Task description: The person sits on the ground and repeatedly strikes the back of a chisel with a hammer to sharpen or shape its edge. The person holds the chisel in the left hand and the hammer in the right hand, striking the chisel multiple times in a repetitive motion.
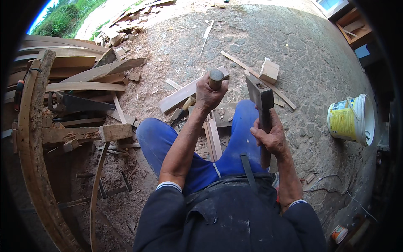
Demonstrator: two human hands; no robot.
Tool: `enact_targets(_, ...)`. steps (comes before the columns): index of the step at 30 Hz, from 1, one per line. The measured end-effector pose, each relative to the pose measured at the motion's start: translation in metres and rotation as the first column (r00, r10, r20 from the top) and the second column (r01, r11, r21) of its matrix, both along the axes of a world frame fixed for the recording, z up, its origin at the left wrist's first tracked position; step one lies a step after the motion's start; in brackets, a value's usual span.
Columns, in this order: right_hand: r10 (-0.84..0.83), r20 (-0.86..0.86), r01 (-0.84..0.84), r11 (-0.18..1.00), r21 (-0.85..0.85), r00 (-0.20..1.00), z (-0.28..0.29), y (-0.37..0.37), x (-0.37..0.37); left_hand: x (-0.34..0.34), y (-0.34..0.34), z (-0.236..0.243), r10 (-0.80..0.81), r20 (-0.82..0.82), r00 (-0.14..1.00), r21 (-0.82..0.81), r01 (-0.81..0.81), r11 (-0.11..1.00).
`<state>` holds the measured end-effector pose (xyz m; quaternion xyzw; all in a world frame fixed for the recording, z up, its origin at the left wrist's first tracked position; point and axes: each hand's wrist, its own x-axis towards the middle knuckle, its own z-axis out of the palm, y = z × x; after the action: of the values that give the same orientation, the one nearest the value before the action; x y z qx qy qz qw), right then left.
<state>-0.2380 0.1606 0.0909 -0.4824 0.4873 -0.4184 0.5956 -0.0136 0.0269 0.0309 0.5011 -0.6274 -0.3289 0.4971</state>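
My left hand [209, 93] is wrapped round an upright tool's thick handle [216, 75], its round, worn end facing up. The lower part of that tool is hidden beneath my fist. In my right hand [272, 136] is a hatchet [261, 93] with a dark metal head, held by its handle above my right thigh. The two tools are apart. A pale board [174, 101] lies on the ground beyond my left hand. Close by the left wrist rests another tool with a light wooden handle [189, 103] and a dark blade. Between my legs are narrow wood strips [214, 140].
A wood block [269, 71] and a long thin strip [277, 90] lie ahead. A white-and-yellow bucket [348, 119] lies on its side at right, above a pale cable [336, 176]. Stacked planks [79, 75], a handsaw [79, 102] and a clamp [115, 191] crowd the left.
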Motion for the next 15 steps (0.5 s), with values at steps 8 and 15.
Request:
enact_targets(8,0.017,-0.451,-0.2,0.91,-0.362,0.892,0.052,-0.033,0.021,0.014,-0.01,-0.046,0.093,-0.008,0.996,-0.07,-0.094,0.993)
enact_targets(15,-0.367,-0.244,0.054,0.642,-0.765,0.898,0.111,-0.069,0.038,0.018,-0.003,-0.043,0.117,0.034,0.993,-0.042,-0.115,0.992)
